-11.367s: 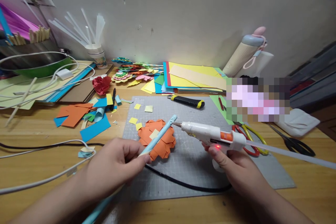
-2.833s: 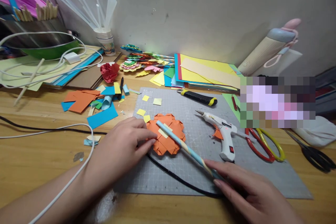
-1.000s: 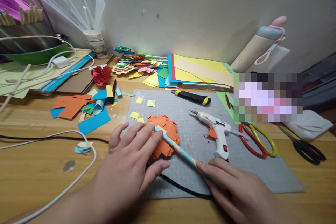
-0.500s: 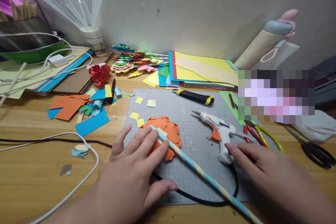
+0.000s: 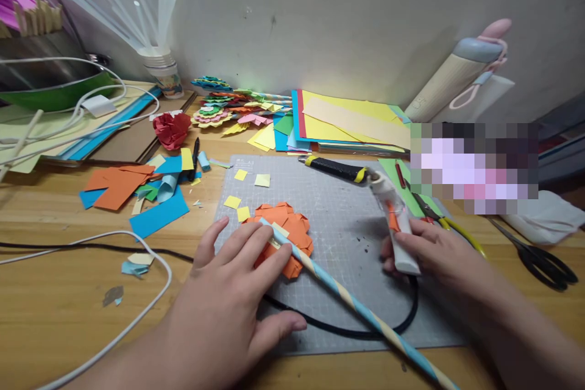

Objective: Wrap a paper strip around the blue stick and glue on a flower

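My left hand (image 5: 233,292) lies with its fingers stretched out and the thumb apart, fingertips resting on the end of a blue-and-cream striped stick (image 5: 348,298) and on the orange paper flower (image 5: 292,228) under it. A small pale paper piece lies across the stick's end; part of the flower is hidden by the fingers. My right hand (image 5: 439,256) is closed around the handle of a white hot glue gun (image 5: 403,244) with an orange trigger, held over the right side of the grey cutting mat (image 5: 338,207). The gun is slightly blurred, its nozzle near the utility knife (image 5: 336,169).
Small yellow paper squares (image 5: 233,202) lie left of the flower. A black cord (image 5: 338,332) loops under the stick. Pliers (image 5: 461,234) and black scissors (image 5: 543,265) are at right. Paper scraps (image 5: 121,186), a red paper flower (image 5: 172,130) and stacked coloured sheets (image 5: 356,113) lie further back.
My right hand has taken hold of the glue gun, lifted it off the mat and turned it so the nozzle points away from me. My left hand stays on the stick and flower.
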Tool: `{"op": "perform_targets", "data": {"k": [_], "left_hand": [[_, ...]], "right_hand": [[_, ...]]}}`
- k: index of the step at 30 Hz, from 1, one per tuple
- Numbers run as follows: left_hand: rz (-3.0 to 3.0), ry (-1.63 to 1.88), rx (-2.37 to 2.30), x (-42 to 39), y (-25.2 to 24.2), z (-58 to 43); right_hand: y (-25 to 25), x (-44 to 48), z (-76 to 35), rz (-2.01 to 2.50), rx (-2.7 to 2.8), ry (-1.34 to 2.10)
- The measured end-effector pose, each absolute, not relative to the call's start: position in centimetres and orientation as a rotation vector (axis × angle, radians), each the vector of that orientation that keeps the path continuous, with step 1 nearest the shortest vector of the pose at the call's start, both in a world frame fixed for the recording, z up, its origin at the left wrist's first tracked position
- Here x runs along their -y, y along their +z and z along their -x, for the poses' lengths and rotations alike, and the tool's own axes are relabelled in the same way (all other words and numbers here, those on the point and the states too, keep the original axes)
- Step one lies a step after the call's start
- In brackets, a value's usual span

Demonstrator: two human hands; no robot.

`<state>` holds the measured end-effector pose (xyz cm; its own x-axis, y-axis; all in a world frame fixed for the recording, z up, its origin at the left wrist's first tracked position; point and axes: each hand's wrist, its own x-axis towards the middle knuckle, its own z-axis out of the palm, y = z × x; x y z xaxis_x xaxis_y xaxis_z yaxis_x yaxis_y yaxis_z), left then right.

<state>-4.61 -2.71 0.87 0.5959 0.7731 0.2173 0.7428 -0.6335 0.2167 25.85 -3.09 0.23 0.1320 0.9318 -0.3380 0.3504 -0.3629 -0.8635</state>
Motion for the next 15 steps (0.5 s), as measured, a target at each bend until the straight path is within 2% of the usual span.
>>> {"op": "perform_targets", "data": {"k": [2, 5, 11, 15], "left_hand": [[-2.718, 0.436, -1.282, 2.8, 0.9, 4.6], [-2.71, 0.427, -1.282, 2.8, 1.0, 4.7], [-2.706, 0.437, -1.275, 2.6, 1.1, 4.6], [-2.713, 0.418, -1.252, 2.7, 1.0, 4.8]], "right_hand": [[0.8, 3.2, -25.6, 1.553, 0.829, 1.545], [1.7, 2.8, -25.4, 1.402, 0.561, 1.623], [2.5, 0.6, -24.7, 1.345, 0.785, 1.505], [2.5, -0.4, -23.9, 1.48, 1.101, 1.528]]}}
